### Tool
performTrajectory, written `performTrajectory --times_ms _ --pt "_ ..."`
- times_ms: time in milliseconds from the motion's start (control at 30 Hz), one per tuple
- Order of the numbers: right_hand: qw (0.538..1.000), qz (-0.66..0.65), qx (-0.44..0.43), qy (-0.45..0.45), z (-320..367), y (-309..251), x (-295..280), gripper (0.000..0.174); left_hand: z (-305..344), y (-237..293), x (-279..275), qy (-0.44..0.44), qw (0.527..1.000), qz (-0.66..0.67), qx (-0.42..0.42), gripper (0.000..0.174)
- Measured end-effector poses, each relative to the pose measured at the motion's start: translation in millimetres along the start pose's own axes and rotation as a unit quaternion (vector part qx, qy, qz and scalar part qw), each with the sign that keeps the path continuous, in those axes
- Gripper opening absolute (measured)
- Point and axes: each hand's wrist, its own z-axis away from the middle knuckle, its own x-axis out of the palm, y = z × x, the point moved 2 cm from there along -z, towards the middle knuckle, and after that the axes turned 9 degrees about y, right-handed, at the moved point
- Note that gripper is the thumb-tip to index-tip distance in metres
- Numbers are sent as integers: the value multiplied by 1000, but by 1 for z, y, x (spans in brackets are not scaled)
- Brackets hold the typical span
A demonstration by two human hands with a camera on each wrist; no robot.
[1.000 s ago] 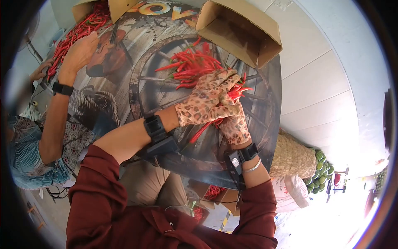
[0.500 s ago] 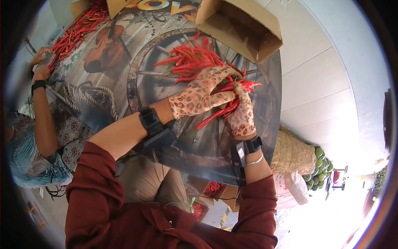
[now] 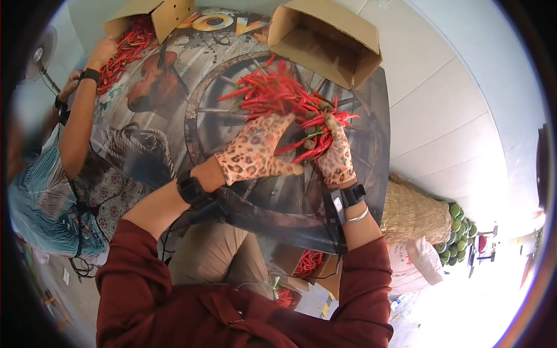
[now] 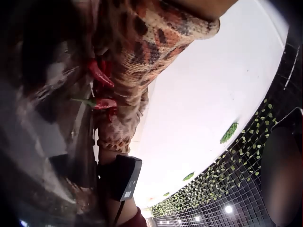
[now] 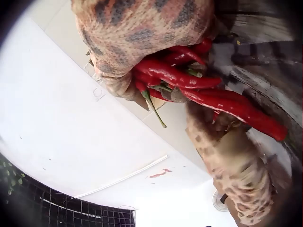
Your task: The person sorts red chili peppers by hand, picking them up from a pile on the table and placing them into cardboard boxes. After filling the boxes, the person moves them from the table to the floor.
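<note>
My right hand (image 3: pixel 338 159), in a leopard-print glove, grips a bunch of red chillies (image 3: pixel 322 144), thumb laid over them. In the right wrist view the held chillies (image 5: pixel 177 78) stick out from the glove with green stems showing. To the left, my gloved left hand (image 3: pixel 250 152) has its thumb and fingers spread apart, nothing gripped between them. Its fingertips are at the near edge of a loose pile of red chillies (image 3: pixel 270 87) on the printed tabletop (image 3: pixel 267 203).
A cardboard box (image 3: pixel 325 43) lies on its side at the back, opening toward me. Another box (image 3: pixel 171 17) spills chillies (image 3: pixel 125 55) at the far left, where another person's hand (image 3: pixel 103 53) reaches in. Below the table edge is a box of chillies (image 3: pixel 307 264).
My left hand has drawn away from the bunch, toward the left, and its fingers have spread. The right hand still holds the chillies. The other person's hand has moved toward the far box.
</note>
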Motion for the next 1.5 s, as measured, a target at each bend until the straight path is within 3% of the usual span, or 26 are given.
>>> performTrajectory --times_ms 133,167,333,400,467,533,600,667,733,867,933,1000,1067,1133,1167,1233,1300,1367,1400,1433,1467,1500 --pt "1000 3 3 10 0 0 -4 34 11 7 9 -73 997 -13 22 56" --pt "1000 0 1 15 2 -2 -3 34 15 2 23 6 997 -17 70 38" --pt "999 -3 -42 33 10 -21 -3 34 9 -9 28 -26 998 -31 43 34" --pt "997 -44 -37 55 17 -31 -7 35 10 -24 34 -40 989 -61 132 34" --pt "992 -48 -72 97 31 -38 -16 35 12 -25 33 -40 989 -54 131 35" --pt "993 -40 -95 60 58 -45 -23 38 12 -28 33 -40 995 -39 87 34" --pt "985 -57 -115 112 95 -47 -38 41 19 -41 39 42 916 -247 312 33" --pt "985 -105 -120 71 136 -50 -60 44 11 -47 36 19 949 -150 278 30" --pt "976 -93 -155 124 185 -51 -88 46 10 -49 35 -16 990 112 87 31" --pt "942 -126 -225 215 285 -39 -142 53 11 -31 23 12 984 -25 174 32" --pt "924 -112 -259 259 325 -20 -175 51 4 -86 48 24 975 -15 219 34" --pt "890 -88 -212 394 362 11 -213 45 -1 -115 59 -15 993 12 114 37" --pt "855 -47 -158 493 375 50 -249 39 -3 -106 54 -33 991 65 114 38" --pt "847 45 -107 518 379 89 -290 36 2 -74 40 7 986 44 159 37" --pt "862 49 -81 498 376 102 -292 35 5 -71 39 9 986 43 159 37" --pt "831 146 -13 536 375 142 -337 33 8 -67 39 33 988 49 141 38" --pt "815 193 36 545 365 160 -342 35 6 -59 31 22 992 52 112 38" --pt "749 372 105 538 355 172 -339 41 12 -53 36 8 995 58 76 39" --pt "741 385 185 519 353 185 -349 44 16 -47 39 15 978 -71 194 37" --pt "644 661 188 335 356 207 -381 41 15 -46 38 32 930 -211 300 36" --pt "466 865 152 108 362 243 -425 39 16 -50 32 45 849 -359 384 34" --pt "641 656 90 388 374 272 -460 33 15 -62 43 2 972 19 236 33"
